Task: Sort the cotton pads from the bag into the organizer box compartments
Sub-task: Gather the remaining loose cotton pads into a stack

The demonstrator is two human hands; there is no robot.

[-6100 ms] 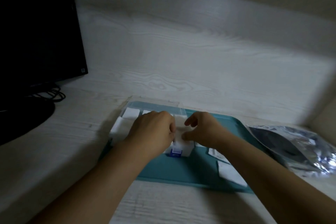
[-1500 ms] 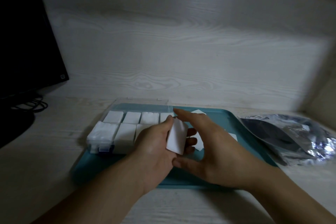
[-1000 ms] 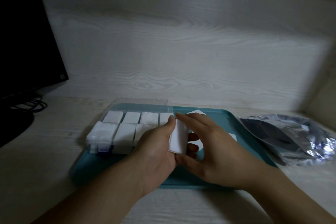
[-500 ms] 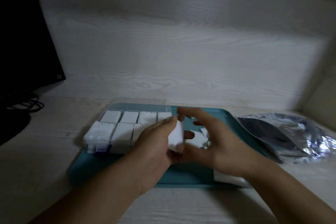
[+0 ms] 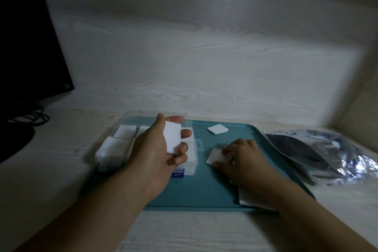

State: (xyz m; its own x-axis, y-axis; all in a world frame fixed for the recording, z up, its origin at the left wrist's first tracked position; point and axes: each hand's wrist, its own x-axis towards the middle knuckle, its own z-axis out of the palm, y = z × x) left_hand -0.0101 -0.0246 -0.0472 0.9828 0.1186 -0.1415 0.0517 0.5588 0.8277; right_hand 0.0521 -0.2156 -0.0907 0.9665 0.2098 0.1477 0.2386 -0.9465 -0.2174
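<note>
Left hand (image 5: pixel 161 149) | grips pad stack (image 5: pixel 172 139), upright, above organizer box (image 5: pixel 192 161) | right hand (image 5: pixel 241 157) | fingers curled on loose pad (image 5: pixel 214 155), flat on tray (image 5: pixel 204 190), just right of box | nearer: right

Person's forearms and hands, head view.
Both forearms were bare, unsleeved; the right hand (image 5: pixel 241 156) wore a dark finger ring (image 5: pixel 232 162).
</note>
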